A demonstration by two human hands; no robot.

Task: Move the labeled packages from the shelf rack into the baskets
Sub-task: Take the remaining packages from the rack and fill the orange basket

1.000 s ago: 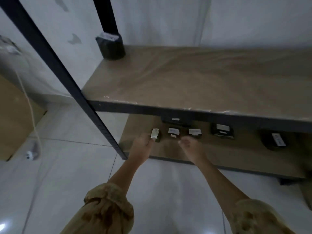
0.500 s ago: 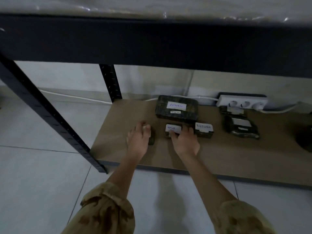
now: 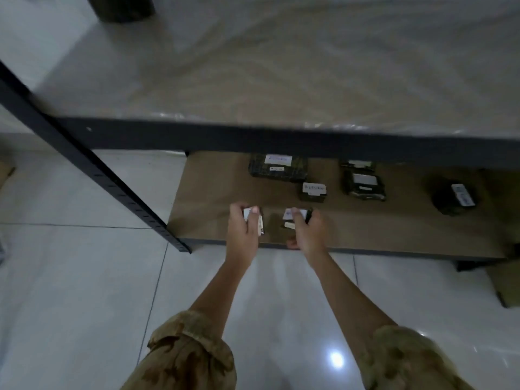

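The person's sleeves are cut off by the bottom edge. The left hand curls round a small dark package at the front of the lower shelf, with its thumb over the white label. The package's long axis runs away from the camera. Whether it is lifted cannot be told. Just beside it, the right hand grips a second small package, fingers across its label, hiding most of it. Its long axis lies roughly left to right. Further back lie a labelled package, a larger package and a rounded package, their writing blurred. The upper shelf beam cuts off the rearmost ones.
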